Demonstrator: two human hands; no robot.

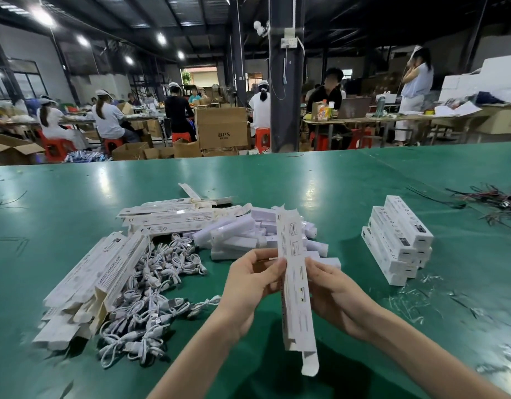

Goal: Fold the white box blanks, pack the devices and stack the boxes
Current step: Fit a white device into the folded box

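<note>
Two hands hold one white box blank (296,283) nearly upright above the green desk (75,191), the left hand (254,279) pinching its left edge and the right hand (335,295) gripping its right edge, fingers of both curled against the card. Behind the blank lies the heap of white devices (239,234), to its right the stacked boxes (398,240), and to its left the white cables (159,283) and flat blanks (98,277).
</note>
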